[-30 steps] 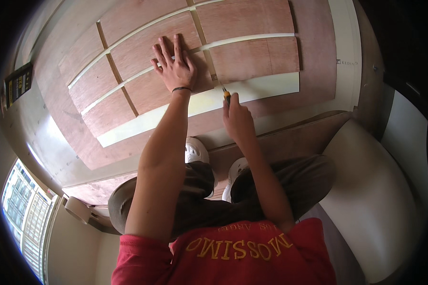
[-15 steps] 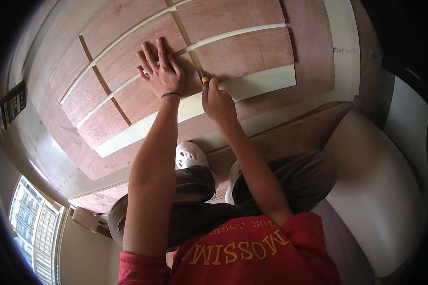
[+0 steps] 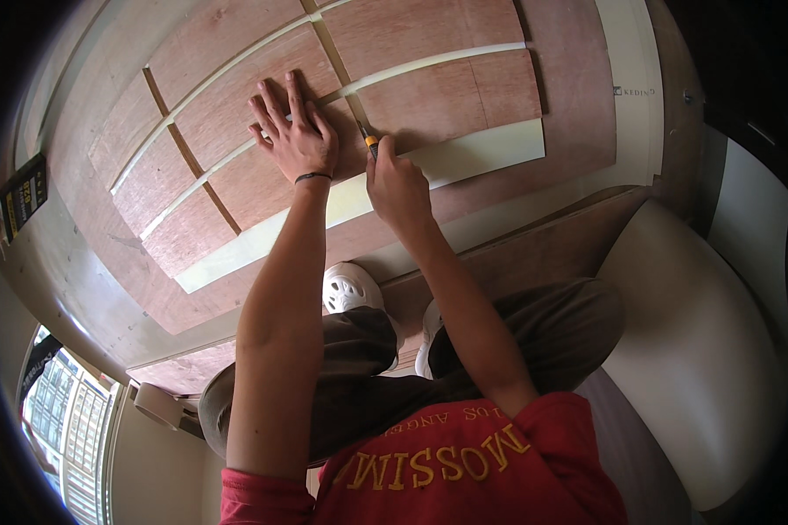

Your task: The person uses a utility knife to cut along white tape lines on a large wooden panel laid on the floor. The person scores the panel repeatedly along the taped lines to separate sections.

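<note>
Cutter [image 3: 372, 144], 1 of them, is near the top middle of the frame, w/ a yellow & black handle. Its tip points up at the narrow brown line [image 3: 356, 109] btwn 2 wood pcs. The right hand [image 3: 398, 182] is wrapped round the handle, so most of it is hidden. The tip is tiny, so can't tell if it touches the wood.

The left hand [image 3: 301, 144] is just left of it, flat on the wood pcs [image 3: 455, 92] w/ fingers spread, grabbing nothing. It hides part of a pale thin strip. 1 dark band [image 3: 313, 177] is on that wrist.

At least 8 wood pcs show, approx. in rows, on 1 big board [image 3: 578, 114]. The top ones get cut off by the frame edge. 2 pale thin strips [image 3: 446, 61] run btwn the rows, & 1 wide pale strip [image 3: 490, 156] runs along the bottom row. The left arm covers some of the wide one.

2 white shoes [image 3: 348, 287] are in the middle of the frame, both partly hidden by dark pants [image 3: 552, 328]. 1 black flat thing [image 3: 23, 197] is at far left, hard to make out. 1 window [image 3: 74, 420] is lower left, partly cut off.
</note>
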`<act>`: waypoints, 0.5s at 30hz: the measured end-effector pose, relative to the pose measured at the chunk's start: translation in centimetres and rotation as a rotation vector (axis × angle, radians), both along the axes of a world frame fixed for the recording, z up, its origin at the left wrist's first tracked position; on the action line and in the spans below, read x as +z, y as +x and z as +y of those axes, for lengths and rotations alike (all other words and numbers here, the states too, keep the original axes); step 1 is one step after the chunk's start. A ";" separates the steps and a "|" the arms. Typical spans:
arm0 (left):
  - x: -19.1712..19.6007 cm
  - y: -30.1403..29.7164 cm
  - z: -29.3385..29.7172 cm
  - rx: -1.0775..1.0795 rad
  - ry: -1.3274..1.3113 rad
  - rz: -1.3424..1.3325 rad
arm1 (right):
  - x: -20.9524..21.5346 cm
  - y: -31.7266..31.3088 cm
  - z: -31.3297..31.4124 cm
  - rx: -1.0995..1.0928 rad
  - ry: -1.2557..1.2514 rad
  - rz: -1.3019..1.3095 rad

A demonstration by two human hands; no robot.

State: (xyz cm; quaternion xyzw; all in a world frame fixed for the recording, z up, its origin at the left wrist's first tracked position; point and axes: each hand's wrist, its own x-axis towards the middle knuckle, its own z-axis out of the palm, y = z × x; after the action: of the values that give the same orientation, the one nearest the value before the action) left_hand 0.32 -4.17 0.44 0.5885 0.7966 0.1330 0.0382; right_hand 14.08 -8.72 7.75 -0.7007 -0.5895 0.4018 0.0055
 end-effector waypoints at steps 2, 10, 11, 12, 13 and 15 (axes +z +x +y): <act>-0.1 0.1 0.0 -0.003 0.002 -0.001 | 0.0 0.1 0.0 0.007 -0.008 -0.003; 0.1 0.1 -0.1 -0.006 -0.032 -0.021 | -0.4 0.2 -0.2 0.038 -0.008 -0.023; 0.1 0.0 -0.1 -0.005 -0.024 -0.017 | -0.4 0.1 -0.2 0.037 -0.008 -0.024; 0.0 -0.1 -0.1 -0.003 -0.015 -0.014 | -0.4 0.0 -0.2 0.037 -0.008 -0.024; 0.1 0.0 -0.1 -0.005 -0.006 -0.010 | -0.3 0.0 -0.2 0.034 -0.008 -0.024; 0.3 0.1 0.0 -0.006 -0.005 -0.012 | -0.1 -0.1 -0.2 0.016 0.012 -0.022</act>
State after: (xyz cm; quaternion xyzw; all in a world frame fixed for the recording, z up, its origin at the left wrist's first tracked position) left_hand 0.39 -4.18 0.72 0.5899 0.7949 0.1344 0.0450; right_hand 13.94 -8.93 7.69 -0.7002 -0.5976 0.3906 -0.0003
